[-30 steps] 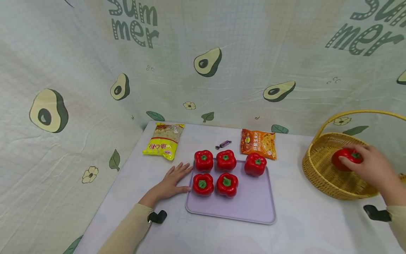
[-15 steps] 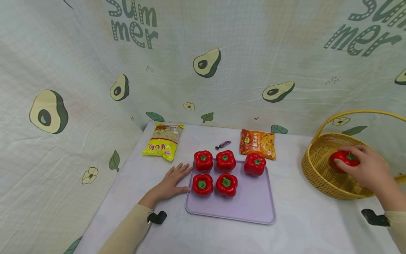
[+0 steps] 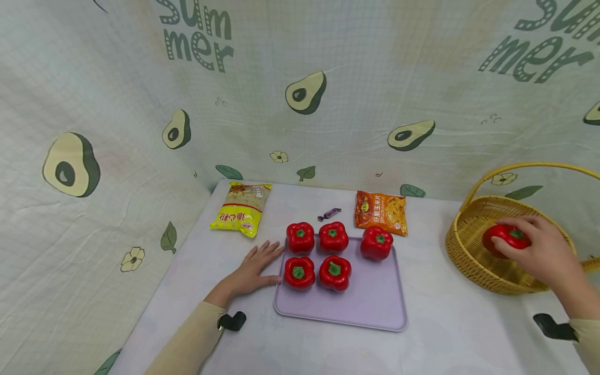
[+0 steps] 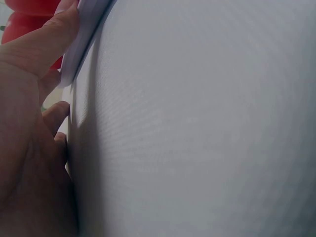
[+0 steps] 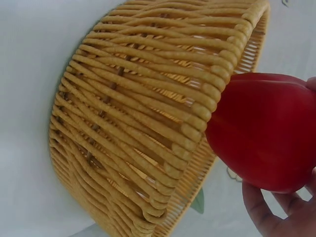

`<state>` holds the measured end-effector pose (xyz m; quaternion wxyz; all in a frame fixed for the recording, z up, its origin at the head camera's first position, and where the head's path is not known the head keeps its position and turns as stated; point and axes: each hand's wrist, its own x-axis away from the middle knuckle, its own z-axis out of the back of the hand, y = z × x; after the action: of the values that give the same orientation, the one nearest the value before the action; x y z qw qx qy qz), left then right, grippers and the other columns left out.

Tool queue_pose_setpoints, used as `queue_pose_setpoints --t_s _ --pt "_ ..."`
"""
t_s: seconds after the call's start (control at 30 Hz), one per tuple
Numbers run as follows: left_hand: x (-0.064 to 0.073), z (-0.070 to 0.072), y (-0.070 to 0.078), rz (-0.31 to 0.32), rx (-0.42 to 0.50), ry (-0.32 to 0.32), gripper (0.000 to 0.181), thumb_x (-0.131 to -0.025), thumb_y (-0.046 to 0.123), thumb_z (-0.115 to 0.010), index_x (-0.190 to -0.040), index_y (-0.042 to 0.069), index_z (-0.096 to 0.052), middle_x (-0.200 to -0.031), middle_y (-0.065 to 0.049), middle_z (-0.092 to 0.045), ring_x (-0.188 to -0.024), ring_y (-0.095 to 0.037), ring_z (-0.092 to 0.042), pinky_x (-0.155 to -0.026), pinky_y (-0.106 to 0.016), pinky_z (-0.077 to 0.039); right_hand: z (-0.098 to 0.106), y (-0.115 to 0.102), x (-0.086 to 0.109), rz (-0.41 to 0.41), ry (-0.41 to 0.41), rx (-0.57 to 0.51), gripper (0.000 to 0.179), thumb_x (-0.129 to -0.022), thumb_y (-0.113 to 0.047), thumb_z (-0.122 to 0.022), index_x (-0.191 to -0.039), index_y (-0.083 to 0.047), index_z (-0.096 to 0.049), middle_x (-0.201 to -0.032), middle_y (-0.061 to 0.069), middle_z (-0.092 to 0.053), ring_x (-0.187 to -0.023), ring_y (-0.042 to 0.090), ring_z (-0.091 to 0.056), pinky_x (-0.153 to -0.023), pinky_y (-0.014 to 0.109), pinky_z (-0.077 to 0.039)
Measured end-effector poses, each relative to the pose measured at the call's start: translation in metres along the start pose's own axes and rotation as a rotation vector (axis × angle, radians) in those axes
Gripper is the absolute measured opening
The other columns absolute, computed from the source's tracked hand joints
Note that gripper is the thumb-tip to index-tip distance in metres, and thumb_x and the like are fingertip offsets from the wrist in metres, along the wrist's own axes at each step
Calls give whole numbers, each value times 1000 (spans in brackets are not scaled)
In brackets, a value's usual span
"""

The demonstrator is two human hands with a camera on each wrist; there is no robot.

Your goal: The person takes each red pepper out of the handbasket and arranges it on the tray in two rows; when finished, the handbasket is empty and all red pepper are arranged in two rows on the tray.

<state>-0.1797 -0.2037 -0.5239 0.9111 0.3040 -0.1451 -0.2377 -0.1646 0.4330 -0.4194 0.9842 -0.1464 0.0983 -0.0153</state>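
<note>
At the right, my right hand (image 3: 546, 250) grips a red bell pepper (image 3: 502, 240) with a green stem over the mouth of a yellow wicker basket (image 3: 473, 263). Seen from the right wrist, this bell pepper (image 5: 269, 133) is at the height of the basket's rim (image 5: 207, 106), partly inside it. My left hand (image 3: 250, 271) lies spread on the table, thumb and fingertips touching the left edge of a lilac tray (image 3: 365, 307). Several red bell peppers stand on the tray in two rows, one of them a front-row bell pepper (image 3: 335, 273).
Behind the tray lie a yellow bag of pasta (image 3: 242, 208), a small purple wrapped candy (image 3: 329, 214) and an orange snack bag (image 3: 381, 212). The basket's tall handle (image 3: 534, 164) arches over it. A printed cloth (image 3: 356, 130) hangs behind the table.
My right hand has shifted slightly left and down with the bell pepper over the basket. My left hand and the tray have stayed in place.
</note>
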Motion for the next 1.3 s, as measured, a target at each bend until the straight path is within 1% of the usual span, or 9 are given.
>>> queue_pose_setpoints --t_s 0.4,0.63,0.83,1.17,1.3 --pt "0 -1 0 10 -1 -4 86 -92 51 -69 -163 30 -26 -170 1 -17 -157 -28 0 -123 -57 6 3 -18 7 37 19 -22 53 -89 -28 -79 -127 2 -58 -134 37 -37 -116 60 -33 -77 78 -43" --pt "0 1 1 5 6 -4 86 -92 51 -70 -163 29 -27 -170 1 -18 -157 -29 0 -124 -56 5 5 -28 8 49 3 -32 53 -87 -27 -81 -127 0 -59 -134 34 -39 -116 58 -31 -76 79 -45" --pt "0 1 1 6 3 -4 86 -92 51 -70 -163 30 -26 -170 1 -17 -157 -29 0 -123 -57 5 4 -38 12 55 -14 -65 54 -85 -29 -83 -126 -1 -60 -134 34 -40 -116 58 -31 -72 76 -49" --pt "0 1 1 7 -1 -8 85 -92 50 -69 -163 30 -26 -170 1 -18 -157 -29 0 -124 -56 5 2 -55 19 138 9 -110 51 -81 -22 -87 -122 -4 -65 -129 29 -45 -114 55 -36 -67 73 -53" --pt "1 1 2 14 7 -9 86 -92 50 -70 -163 30 -26 -170 1 -18 -157 -29 0 -124 -56 5 2 -61 21 147 -12 -134 51 -80 -24 -88 -122 -5 -66 -130 28 -46 -114 55 -36 -65 69 -54"
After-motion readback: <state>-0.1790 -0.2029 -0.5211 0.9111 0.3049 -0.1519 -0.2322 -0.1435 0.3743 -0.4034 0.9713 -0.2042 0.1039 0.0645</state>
